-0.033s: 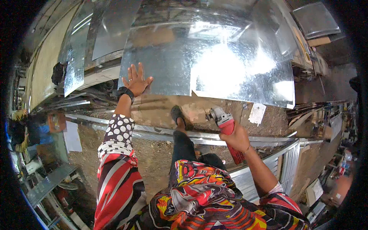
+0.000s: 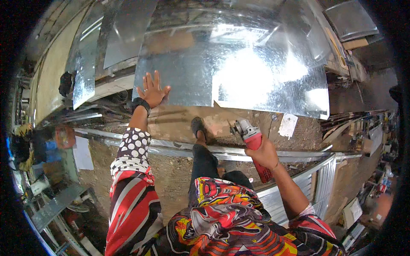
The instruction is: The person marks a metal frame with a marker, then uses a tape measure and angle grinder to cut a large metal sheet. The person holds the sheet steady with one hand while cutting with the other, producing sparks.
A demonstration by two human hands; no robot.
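Observation:
A large shiny sheet of metal (image 2: pixel 188 81) lies in front of me, with a bright glare across its right half. My left hand (image 2: pixel 153 90) rests flat near its front left edge, fingers spread. In my right hand (image 2: pixel 265 154) is a red and grey angle grinder (image 2: pixel 244 128), gripped round its body. The grinder's head points up and left, just short of the sheet's front edge and apart from it. Its disc is seen nearly edge-on, and whether it spins I cannot tell.
Long metal bars (image 2: pixel 230 152) run across the ground by my legs. Ribbed metal panels (image 2: pixel 294 187) lie at the lower right. A white paper (image 2: pixel 288 125) lies beyond the grinder. Narrower metal sheets (image 2: pixel 86 64) stand at the left, and a metal frame (image 2: pixel 55 209) fills the lower left.

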